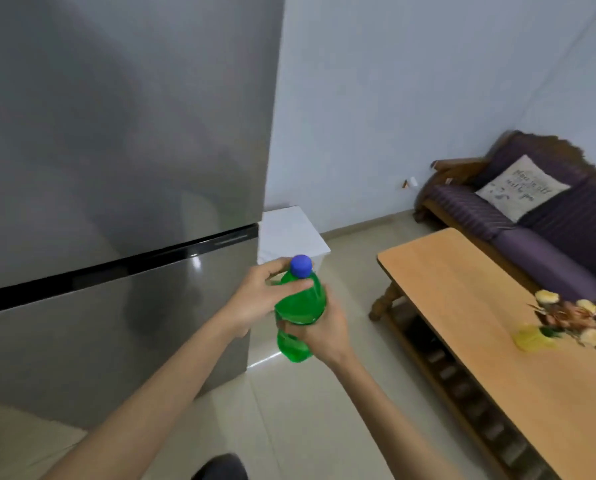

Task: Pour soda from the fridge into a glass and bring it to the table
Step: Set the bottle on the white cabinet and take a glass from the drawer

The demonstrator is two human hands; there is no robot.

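A green soda bottle [300, 306] with a blue cap [301, 265] is held upright in front of me, in both hands. My left hand [260, 299] wraps the bottle's shoulder just below the cap. My right hand [324, 332] grips the bottle's middle from the right. The grey fridge [116, 168] stands at the left with both doors closed. A long wooden table [480, 341] stretches along the right. No glass is in view.
A yellow vase of flowers [563, 323] lies or leans on the table's right side. A purple sofa [531, 216] with a white cushion stands behind the table. A white box [291, 235] sits beside the fridge. Pale tiled floor lies between fridge and table.
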